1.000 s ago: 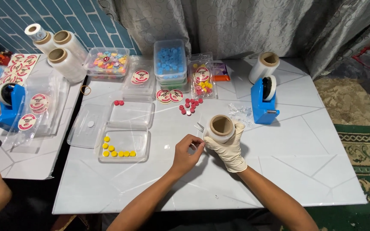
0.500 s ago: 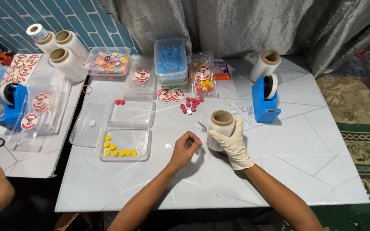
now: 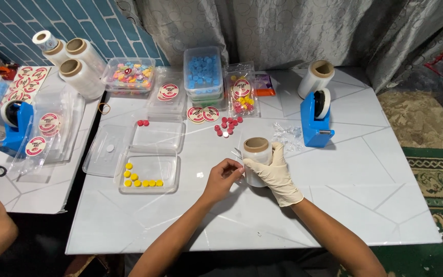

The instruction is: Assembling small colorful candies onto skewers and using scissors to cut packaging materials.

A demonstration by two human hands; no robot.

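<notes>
Film roll (image 3: 257, 154) upright in gloved R hand (image 3: 273, 172) grip; bare L hand (image 3: 222, 178) fingers pinched on film edge.

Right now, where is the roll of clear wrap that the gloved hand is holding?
In the head view the roll of clear wrap stands upright on the white table at centre, gripped by the gloved right hand, left of the blue tape dispenser.

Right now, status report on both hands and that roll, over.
Right hand, gloved, grips plastic-wrap roll upright on white table. Left hand pinches film at its side. Nothing blocking.
</notes>
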